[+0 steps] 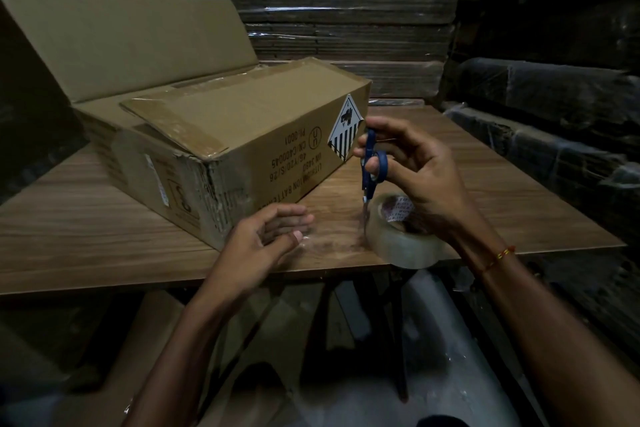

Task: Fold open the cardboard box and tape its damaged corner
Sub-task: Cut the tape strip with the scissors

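Blue-handled scissors [372, 166] in right hand [415, 177], blades down at clear tape roll [398, 232]. Left hand [266, 236] pinching pulled tape strip [332, 241], taut. Cardboard box [214, 135] on wooden table [69, 239], torn corner [211, 184] just beside left hand. Best to cut close to roll, keeping strip tight.

Bare tabletop [485, 184] lies open beyond my right grip [412, 170]. The tape roll [398, 236] sits directly under it. The cardboard box [214, 135] walls off everything beyond my left grip [266, 236], touching its fingertips; between my grips, only stretched tape [332, 239].
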Demonstrator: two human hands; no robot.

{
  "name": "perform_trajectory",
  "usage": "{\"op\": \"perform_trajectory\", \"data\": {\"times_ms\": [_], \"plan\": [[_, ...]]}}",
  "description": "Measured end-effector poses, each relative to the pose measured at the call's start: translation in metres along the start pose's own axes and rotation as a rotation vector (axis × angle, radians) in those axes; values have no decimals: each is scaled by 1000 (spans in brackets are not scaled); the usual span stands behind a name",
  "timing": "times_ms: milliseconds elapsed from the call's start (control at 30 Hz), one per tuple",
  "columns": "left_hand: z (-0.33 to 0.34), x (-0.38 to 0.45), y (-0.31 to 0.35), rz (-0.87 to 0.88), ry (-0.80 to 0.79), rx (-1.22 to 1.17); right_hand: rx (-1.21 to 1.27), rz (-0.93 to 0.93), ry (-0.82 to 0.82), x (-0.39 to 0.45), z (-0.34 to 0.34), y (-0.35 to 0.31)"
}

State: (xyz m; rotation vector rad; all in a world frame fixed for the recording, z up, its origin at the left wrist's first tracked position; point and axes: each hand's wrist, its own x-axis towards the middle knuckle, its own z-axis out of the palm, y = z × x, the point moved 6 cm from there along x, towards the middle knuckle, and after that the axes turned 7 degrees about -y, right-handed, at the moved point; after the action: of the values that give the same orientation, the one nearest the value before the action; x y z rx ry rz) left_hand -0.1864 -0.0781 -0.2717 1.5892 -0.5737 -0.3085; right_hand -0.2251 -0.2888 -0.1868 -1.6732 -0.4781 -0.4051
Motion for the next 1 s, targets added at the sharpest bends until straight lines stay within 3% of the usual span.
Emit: {"op": "perform_trajectory", "data": {"times_ms": [500, 1000], "plan": [[-2, -2, 2, 45, -48, 21, -64, -91, 8, 5, 5, 1], [-7, -5, 2, 81, -1, 133, -71, -85, 124, 5, 12, -2]]}}
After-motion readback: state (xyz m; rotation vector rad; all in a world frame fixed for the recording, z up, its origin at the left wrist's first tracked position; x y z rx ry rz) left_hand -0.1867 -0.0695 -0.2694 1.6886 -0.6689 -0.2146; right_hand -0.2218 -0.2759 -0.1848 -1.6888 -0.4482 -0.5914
